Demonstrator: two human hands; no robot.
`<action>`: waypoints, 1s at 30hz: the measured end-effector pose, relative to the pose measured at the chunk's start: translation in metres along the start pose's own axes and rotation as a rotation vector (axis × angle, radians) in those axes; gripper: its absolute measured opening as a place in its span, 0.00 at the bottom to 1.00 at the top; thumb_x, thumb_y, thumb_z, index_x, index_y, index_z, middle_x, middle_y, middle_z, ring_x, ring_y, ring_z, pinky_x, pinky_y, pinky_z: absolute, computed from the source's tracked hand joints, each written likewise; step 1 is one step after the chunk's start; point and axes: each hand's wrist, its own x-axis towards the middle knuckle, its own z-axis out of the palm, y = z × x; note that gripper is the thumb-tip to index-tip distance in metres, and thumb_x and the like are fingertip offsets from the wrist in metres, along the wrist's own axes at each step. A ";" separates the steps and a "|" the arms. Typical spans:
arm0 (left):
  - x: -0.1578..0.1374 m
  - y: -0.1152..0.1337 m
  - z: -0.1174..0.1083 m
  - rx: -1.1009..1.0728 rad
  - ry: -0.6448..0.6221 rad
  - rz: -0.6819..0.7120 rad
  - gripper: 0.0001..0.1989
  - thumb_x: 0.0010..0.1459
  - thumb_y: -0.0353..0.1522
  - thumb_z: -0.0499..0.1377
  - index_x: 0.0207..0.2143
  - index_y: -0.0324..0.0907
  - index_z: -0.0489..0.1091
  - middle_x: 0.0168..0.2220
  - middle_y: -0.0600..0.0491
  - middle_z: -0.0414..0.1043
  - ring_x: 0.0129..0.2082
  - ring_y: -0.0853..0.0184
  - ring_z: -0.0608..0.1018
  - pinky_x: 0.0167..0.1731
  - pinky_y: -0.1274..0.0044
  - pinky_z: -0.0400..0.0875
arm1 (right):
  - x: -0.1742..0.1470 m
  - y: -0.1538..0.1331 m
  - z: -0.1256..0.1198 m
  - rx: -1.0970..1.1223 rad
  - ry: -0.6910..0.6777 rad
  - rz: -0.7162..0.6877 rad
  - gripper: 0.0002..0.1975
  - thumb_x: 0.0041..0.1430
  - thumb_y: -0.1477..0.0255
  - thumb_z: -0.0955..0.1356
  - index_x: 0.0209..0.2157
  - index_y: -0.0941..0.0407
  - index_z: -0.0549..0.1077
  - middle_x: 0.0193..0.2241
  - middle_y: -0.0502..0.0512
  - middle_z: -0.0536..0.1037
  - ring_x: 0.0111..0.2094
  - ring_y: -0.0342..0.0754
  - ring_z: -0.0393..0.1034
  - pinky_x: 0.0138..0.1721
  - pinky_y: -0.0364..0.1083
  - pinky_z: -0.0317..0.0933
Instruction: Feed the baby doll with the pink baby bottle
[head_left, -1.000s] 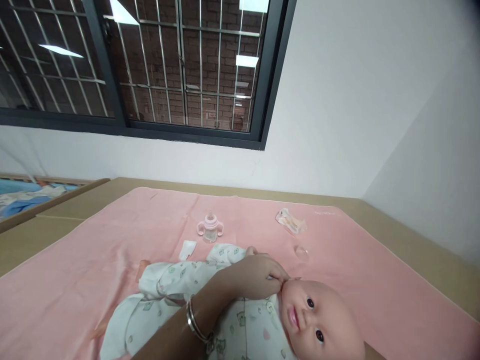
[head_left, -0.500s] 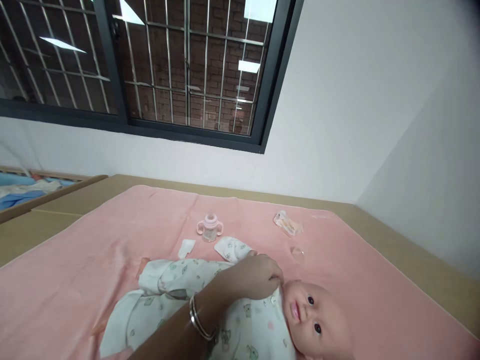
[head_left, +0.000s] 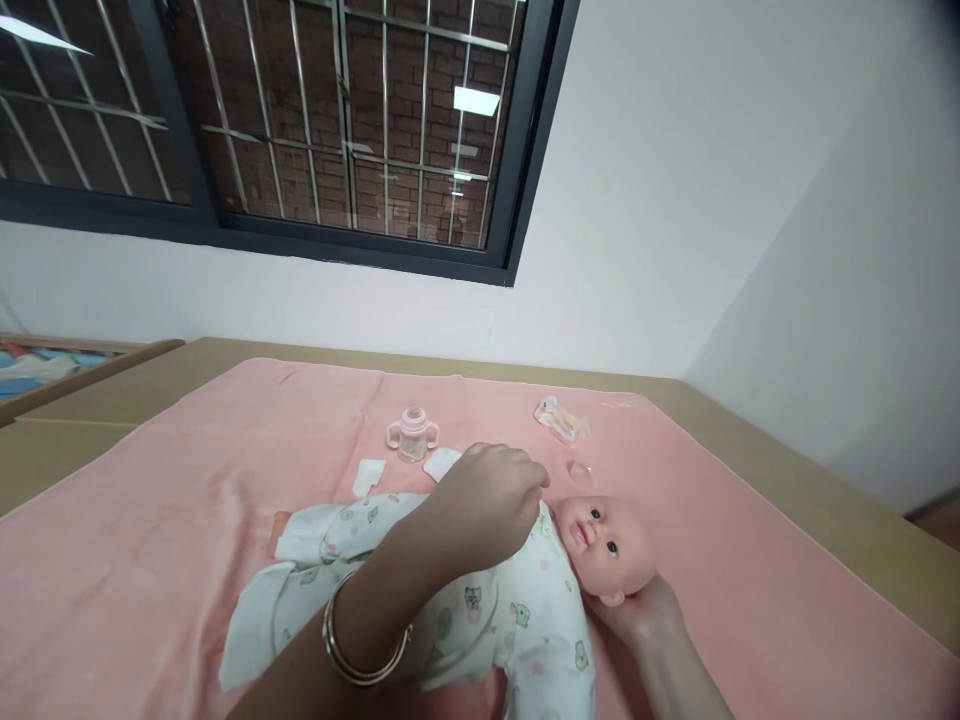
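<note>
A baby doll (head_left: 517,600) in a white patterned suit lies on its back, its head (head_left: 609,540) toward the right. My left hand (head_left: 491,500), with bangles on the wrist, is closed over the doll's far shoulder and upper chest. Its fingertips are turned away, so whatever they grip is hidden. Under the back of the doll's head, my right hand (head_left: 645,612) is cupped, with most of its fingers out of sight. The far sleeve (head_left: 441,462) shows partly behind my left hand.
On the pink blanket (head_left: 720,560) beyond the doll are a two-handled baby bottle (head_left: 412,436), a white piece (head_left: 368,477), a clear round item (head_left: 579,471) and a small clear packet (head_left: 561,419). A white wall (head_left: 600,300) and a barred window (head_left: 337,120) rise behind.
My right hand has come into view under the doll's head. My left hand stays closed near the far shoulder and looks higher and larger. The whole view has shifted slightly.
</note>
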 end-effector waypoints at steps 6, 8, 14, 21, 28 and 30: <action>-0.002 -0.003 -0.002 0.006 0.009 -0.004 0.12 0.59 0.24 0.47 0.25 0.41 0.65 0.28 0.54 0.70 0.30 0.65 0.71 0.32 0.73 0.62 | 0.002 0.004 0.016 0.077 -0.077 -0.055 0.29 0.55 0.72 0.57 0.60 0.59 0.59 0.54 0.64 0.68 0.56 0.60 0.63 0.48 0.60 0.67; -0.003 -0.004 -0.004 0.014 0.009 -0.019 0.13 0.59 0.24 0.47 0.25 0.41 0.66 0.28 0.53 0.71 0.30 0.65 0.72 0.32 0.73 0.62 | 0.003 0.005 0.004 0.058 0.018 -0.090 0.30 0.51 0.70 0.60 0.58 0.59 0.61 0.53 0.63 0.69 0.54 0.60 0.65 0.45 0.58 0.68; -0.008 -0.004 -0.014 0.020 0.016 -0.061 0.13 0.60 0.26 0.47 0.30 0.41 0.70 0.30 0.52 0.72 0.32 0.63 0.73 0.34 0.72 0.64 | -0.007 -0.002 -0.010 -0.157 0.136 -0.317 0.15 0.46 0.66 0.67 0.37 0.57 0.72 0.36 0.54 0.75 0.35 0.49 0.71 0.28 0.44 0.66; -0.017 0.003 -0.022 0.009 0.047 -0.061 0.13 0.62 0.28 0.47 0.37 0.42 0.71 0.34 0.52 0.74 0.36 0.61 0.74 0.38 0.70 0.66 | -0.012 -0.021 -0.010 -0.596 0.029 -0.586 0.26 0.47 0.57 0.71 0.46 0.55 0.73 0.50 0.56 0.72 0.51 0.55 0.67 0.39 0.45 0.69; -0.034 0.013 -0.038 -0.016 0.081 -0.047 0.12 0.64 0.29 0.47 0.41 0.44 0.70 0.40 0.54 0.74 0.41 0.63 0.74 0.43 0.68 0.66 | 0.016 -0.034 -0.030 -0.846 0.034 -0.567 0.28 0.49 0.55 0.69 0.49 0.55 0.72 0.50 0.57 0.72 0.50 0.57 0.68 0.42 0.49 0.68; -0.044 0.021 -0.045 -0.068 0.078 0.004 0.10 0.63 0.28 0.50 0.42 0.46 0.69 0.40 0.58 0.74 0.41 0.66 0.74 0.43 0.72 0.67 | 0.019 -0.036 -0.035 -0.878 0.031 -0.583 0.30 0.47 0.55 0.70 0.49 0.57 0.71 0.51 0.59 0.71 0.51 0.59 0.67 0.42 0.50 0.68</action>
